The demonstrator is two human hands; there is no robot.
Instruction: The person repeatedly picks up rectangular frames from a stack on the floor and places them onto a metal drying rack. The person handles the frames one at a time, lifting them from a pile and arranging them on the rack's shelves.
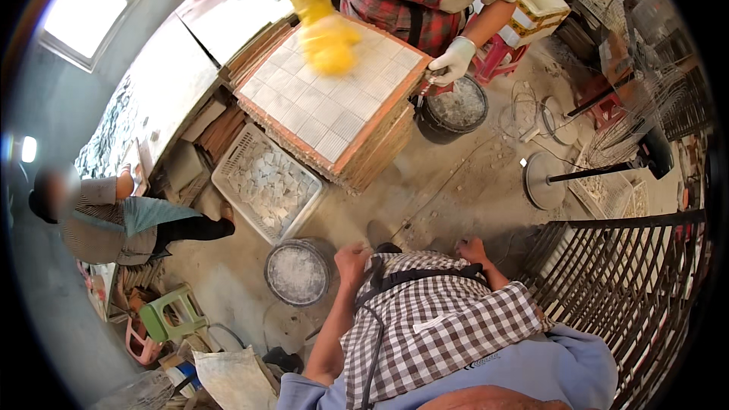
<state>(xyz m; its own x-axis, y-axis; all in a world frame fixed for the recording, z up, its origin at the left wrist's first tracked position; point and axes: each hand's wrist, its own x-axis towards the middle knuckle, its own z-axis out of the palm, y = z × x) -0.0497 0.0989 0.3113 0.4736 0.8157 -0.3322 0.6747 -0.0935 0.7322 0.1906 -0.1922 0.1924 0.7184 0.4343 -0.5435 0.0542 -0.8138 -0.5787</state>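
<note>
My left hand (351,262) is beside my checked apron (425,288), its fingers curled in. At the apron's other side, my right hand (472,249) is curled too. The pictures do not show what either holds, if anything. Ahead, a co-worker's yellow-gloved hand (328,42), blurred, is over a panel of pale square tiles (319,106) with an orange-brown border. The panel lies on a thick stack of boards (380,159). The co-worker's white-gloved hand (453,61) touches the panel's right corner.
A white basket of tile pieces (267,182) and a round black bucket (298,272) stand left of me. Another bucket (454,110) is beside the stack. A slatted dark rack (630,281) and a stand with a round base (545,181) are right. Another person (114,220) stands far left.
</note>
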